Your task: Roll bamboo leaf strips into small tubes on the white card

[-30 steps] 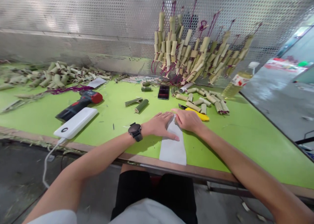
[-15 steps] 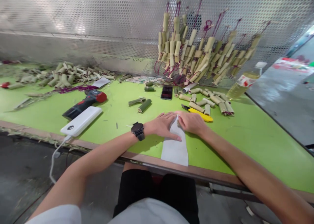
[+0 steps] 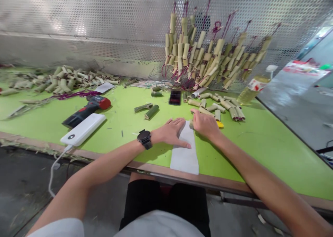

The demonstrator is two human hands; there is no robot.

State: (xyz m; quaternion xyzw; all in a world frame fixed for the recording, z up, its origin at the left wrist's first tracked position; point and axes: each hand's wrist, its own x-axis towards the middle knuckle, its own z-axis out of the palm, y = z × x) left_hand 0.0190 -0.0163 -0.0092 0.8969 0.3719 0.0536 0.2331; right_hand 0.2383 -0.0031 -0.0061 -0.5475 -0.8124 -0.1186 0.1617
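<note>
A long white sheet (image 3: pixel 184 160) lies on the green tabletop, its near end reaching the front edge. My left hand (image 3: pixel 170 134), fingers stretched and thumb spread, presses flat on the sheet's left side. My right hand (image 3: pixel 205 124) is closed around a short bamboo piece (image 3: pixel 191 123) at the sheet's far right corner; only a bit of the piece shows below the fingers. Just beyond that hand, a yellow utility knife (image 3: pixel 220 124) is mostly hidden. Several cut bamboo tubes (image 3: pixel 206 111) lie behind it.
A cordless drill (image 3: pixel 88 109) and a white power bank (image 3: pixel 83 129) with a cable lie at left. Behind are a bamboo heap (image 3: pixel 63 80), green bamboo pieces (image 3: pixel 151 111) and a blurred dark object (image 3: pixel 174 97). Strung bamboo bundles (image 3: pixel 208 56) lean on perforated metal near an oil bottle (image 3: pixel 256 88).
My right hand has shifted slightly away from me and rightward, off the sheet's middle, now covering most of the yellow knife. My left hand stays flat on the sheet. The view has turned slightly.
</note>
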